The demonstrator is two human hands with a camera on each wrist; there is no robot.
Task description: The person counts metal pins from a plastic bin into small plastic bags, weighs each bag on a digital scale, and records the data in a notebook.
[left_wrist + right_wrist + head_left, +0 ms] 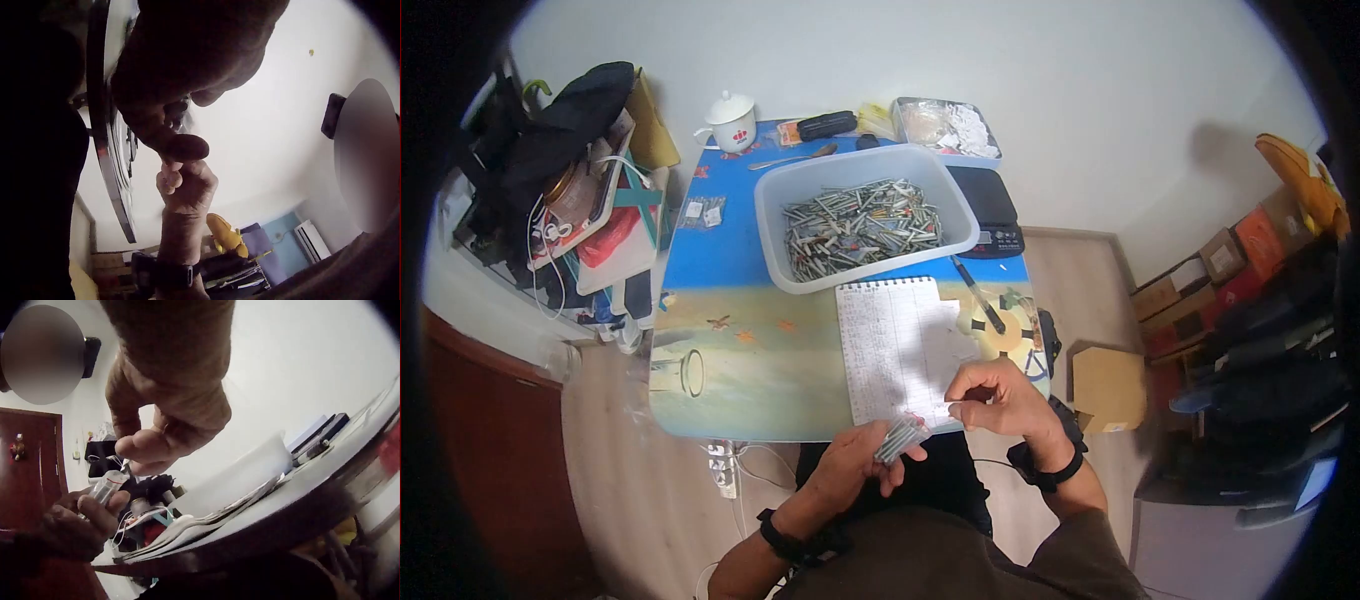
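Note:
My left hand (852, 468) holds a small clear plastic bag (903, 436) of metal rods that look like screws or expansion anchors. The bag shows a red line near its mouth in the right wrist view. Close to its right, my right hand (1008, 402) pinches a small white slip (950, 409) between thumb and forefinger. Both hands are in front of the table's near edge, by the lower end of a spiral notebook (878, 345) with handwritten rows. Behind the notebook stands a translucent plastic tub (870, 277) with a heap of similar metal pieces (860, 222).
A black digital scale (1000, 240) sits right of the tub, with a dark pen-like tool (980, 295) before it. Small labelled bags (703, 212) lie left. At the back are a lidded white cup (732, 122), a black case (827, 125) and a tray (997, 150).

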